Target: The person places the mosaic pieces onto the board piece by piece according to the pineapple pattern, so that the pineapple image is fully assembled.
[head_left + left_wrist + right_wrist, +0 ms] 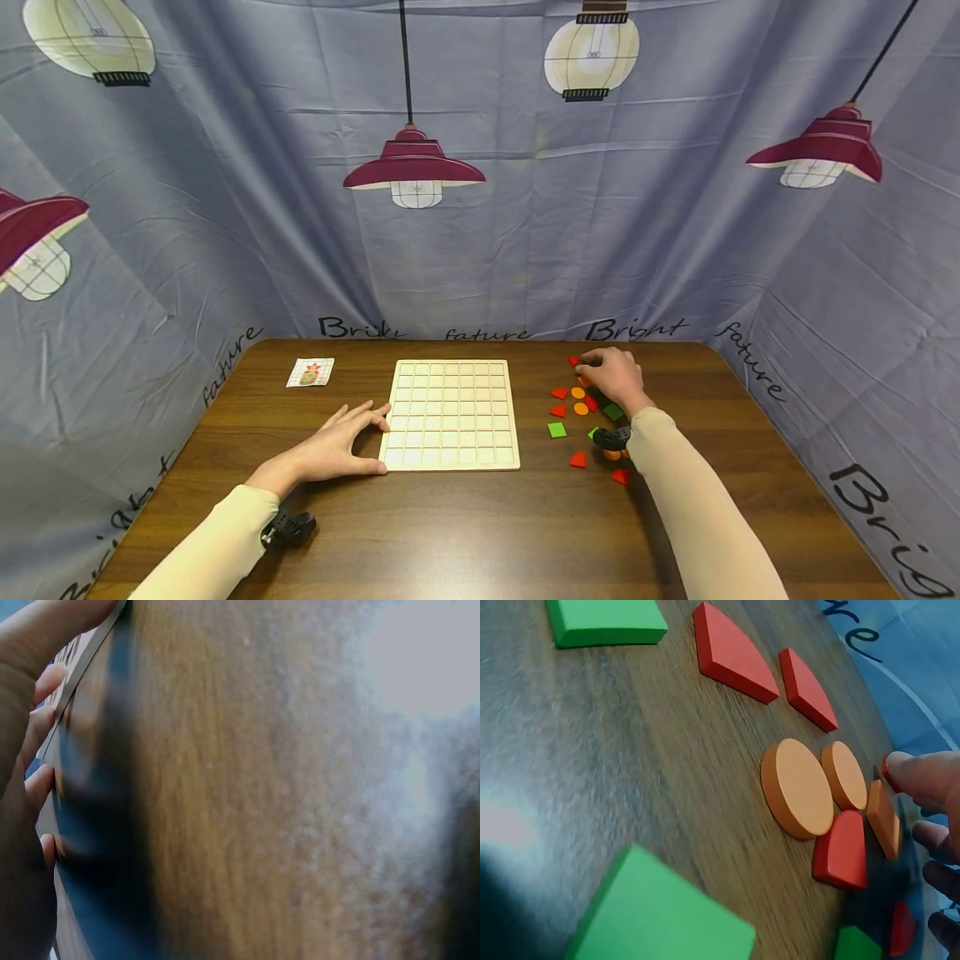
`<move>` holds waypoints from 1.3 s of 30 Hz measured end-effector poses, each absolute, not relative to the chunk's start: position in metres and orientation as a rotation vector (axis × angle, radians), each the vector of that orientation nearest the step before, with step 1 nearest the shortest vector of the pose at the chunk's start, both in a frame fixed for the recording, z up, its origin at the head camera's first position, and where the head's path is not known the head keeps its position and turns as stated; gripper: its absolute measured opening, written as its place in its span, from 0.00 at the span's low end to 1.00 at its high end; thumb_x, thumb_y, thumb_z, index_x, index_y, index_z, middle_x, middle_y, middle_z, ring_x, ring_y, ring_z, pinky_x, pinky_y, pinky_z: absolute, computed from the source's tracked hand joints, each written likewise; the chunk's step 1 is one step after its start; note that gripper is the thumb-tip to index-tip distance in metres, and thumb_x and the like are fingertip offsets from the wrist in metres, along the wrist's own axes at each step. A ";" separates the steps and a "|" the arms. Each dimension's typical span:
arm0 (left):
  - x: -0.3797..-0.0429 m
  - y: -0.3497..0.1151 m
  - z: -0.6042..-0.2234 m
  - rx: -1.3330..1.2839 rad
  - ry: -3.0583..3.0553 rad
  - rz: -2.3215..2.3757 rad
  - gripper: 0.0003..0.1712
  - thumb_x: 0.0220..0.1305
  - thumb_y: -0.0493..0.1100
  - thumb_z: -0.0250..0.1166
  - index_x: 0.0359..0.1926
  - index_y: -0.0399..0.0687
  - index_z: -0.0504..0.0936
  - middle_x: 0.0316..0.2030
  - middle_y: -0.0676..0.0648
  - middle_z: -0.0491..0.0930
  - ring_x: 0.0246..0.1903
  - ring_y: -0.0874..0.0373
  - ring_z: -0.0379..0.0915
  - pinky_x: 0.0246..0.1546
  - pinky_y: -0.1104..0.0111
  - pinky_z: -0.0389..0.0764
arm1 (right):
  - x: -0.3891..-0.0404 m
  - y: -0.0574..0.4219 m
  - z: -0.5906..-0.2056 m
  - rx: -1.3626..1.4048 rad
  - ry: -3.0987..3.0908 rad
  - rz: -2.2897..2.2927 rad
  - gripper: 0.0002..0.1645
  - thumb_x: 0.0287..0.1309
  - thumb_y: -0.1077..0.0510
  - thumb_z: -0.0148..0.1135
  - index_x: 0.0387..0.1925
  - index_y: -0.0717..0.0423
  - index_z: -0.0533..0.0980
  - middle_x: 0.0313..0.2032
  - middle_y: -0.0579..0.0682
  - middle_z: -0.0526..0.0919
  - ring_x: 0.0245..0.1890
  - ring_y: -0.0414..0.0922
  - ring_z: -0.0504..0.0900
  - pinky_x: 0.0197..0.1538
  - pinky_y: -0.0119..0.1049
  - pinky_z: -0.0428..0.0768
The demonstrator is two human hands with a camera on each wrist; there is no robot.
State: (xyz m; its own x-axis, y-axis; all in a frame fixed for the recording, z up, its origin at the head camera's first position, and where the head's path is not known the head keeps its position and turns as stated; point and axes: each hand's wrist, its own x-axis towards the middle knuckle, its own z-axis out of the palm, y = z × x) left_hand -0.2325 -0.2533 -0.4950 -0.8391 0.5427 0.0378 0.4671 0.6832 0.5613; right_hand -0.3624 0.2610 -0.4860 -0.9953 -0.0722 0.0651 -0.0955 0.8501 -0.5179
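A pale wooden board [453,417] with a grid of square recesses lies in the middle of the table. My left hand [337,443] steadies its left side, thumb at the near corner and spread fingertips on the edge; the left wrist view shows these fingers [39,727] along the board's rim. At the far end of a scatter of coloured pieces, my right hand [613,375] pinches a small red piece [887,774] between thumb and fingers; the fingertips behind it are partly hidden. Just nearer lies an orange piece [883,819], beside two orange discs [799,787].
Red quarter-round pieces [735,652] and green squares [557,430] lie between the board and my right forearm, some under the wrist. A small card [310,372] with a gridded coloured picture lies at the far left. A patterned curtain [480,267] hangs behind the table.
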 end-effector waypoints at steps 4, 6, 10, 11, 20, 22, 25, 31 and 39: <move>-0.232 -0.252 -0.495 0.831 2.751 0.855 0.31 0.59 0.64 0.74 0.56 0.57 0.75 0.78 0.46 0.57 0.77 0.37 0.45 0.74 0.37 0.35 | -0.368 0.259 -0.490 0.044 -2.974 0.836 0.28 0.64 0.43 0.67 0.58 0.56 0.82 0.61 0.62 0.79 0.60 0.68 0.67 0.57 0.66 0.64; -0.233 -0.252 -0.495 0.833 2.754 0.849 0.31 0.58 0.64 0.74 0.56 0.57 0.75 0.78 0.46 0.58 0.77 0.38 0.46 0.74 0.37 0.35 | -0.370 0.258 -0.492 0.014 -2.976 0.825 0.28 0.64 0.42 0.68 0.58 0.56 0.82 0.61 0.63 0.79 0.59 0.68 0.67 0.57 0.65 0.65; -0.233 -0.251 -0.495 0.855 2.760 0.849 0.31 0.58 0.63 0.74 0.55 0.57 0.75 0.77 0.44 0.58 0.77 0.37 0.47 0.74 0.36 0.36 | -0.371 0.256 -0.493 -0.033 -2.973 0.809 0.27 0.64 0.41 0.68 0.56 0.55 0.83 0.59 0.62 0.80 0.58 0.68 0.68 0.57 0.65 0.66; -0.233 -0.251 -0.495 0.860 2.762 0.850 0.31 0.58 0.63 0.74 0.55 0.56 0.75 0.77 0.44 0.59 0.77 0.37 0.47 0.74 0.36 0.36 | -0.371 0.256 -0.493 -0.044 -2.969 0.805 0.27 0.64 0.41 0.68 0.55 0.54 0.84 0.58 0.62 0.80 0.58 0.67 0.68 0.57 0.64 0.66; -0.232 -0.251 -0.495 0.864 2.749 0.872 0.31 0.58 0.61 0.75 0.55 0.55 0.74 0.77 0.43 0.58 0.77 0.36 0.46 0.73 0.36 0.35 | -0.373 0.254 -0.497 -0.050 -2.948 0.761 0.22 0.64 0.43 0.68 0.51 0.54 0.86 0.54 0.61 0.80 0.55 0.65 0.69 0.55 0.62 0.67; -0.232 -0.252 -0.496 0.867 2.751 0.874 0.31 0.58 0.62 0.75 0.55 0.55 0.74 0.77 0.43 0.58 0.77 0.36 0.46 0.73 0.35 0.35 | -0.374 0.254 -0.498 -0.043 -2.950 0.764 0.22 0.64 0.44 0.67 0.51 0.54 0.85 0.54 0.62 0.79 0.56 0.65 0.69 0.55 0.63 0.66; -0.233 -0.253 -0.496 0.862 2.758 0.869 0.31 0.58 0.63 0.75 0.55 0.56 0.74 0.77 0.44 0.58 0.77 0.36 0.46 0.73 0.36 0.35 | -0.376 0.254 -0.498 -0.018 -2.954 0.778 0.22 0.65 0.44 0.67 0.53 0.54 0.85 0.56 0.62 0.78 0.58 0.66 0.68 0.56 0.63 0.65; -0.234 -0.255 -0.497 0.851 2.766 0.866 0.31 0.58 0.63 0.75 0.55 0.57 0.75 0.77 0.45 0.59 0.77 0.37 0.47 0.74 0.36 0.36 | -0.378 0.254 -0.498 0.027 -2.970 0.807 0.24 0.64 0.45 0.67 0.56 0.54 0.83 0.59 0.64 0.77 0.59 0.67 0.67 0.57 0.65 0.64; -0.235 -0.255 -0.498 0.847 2.769 0.855 0.31 0.57 0.64 0.74 0.55 0.58 0.75 0.77 0.45 0.59 0.77 0.38 0.47 0.74 0.37 0.36 | -0.379 0.254 -0.499 0.012 -2.973 0.827 0.23 0.63 0.46 0.67 0.54 0.53 0.85 0.59 0.63 0.77 0.59 0.67 0.67 0.57 0.65 0.63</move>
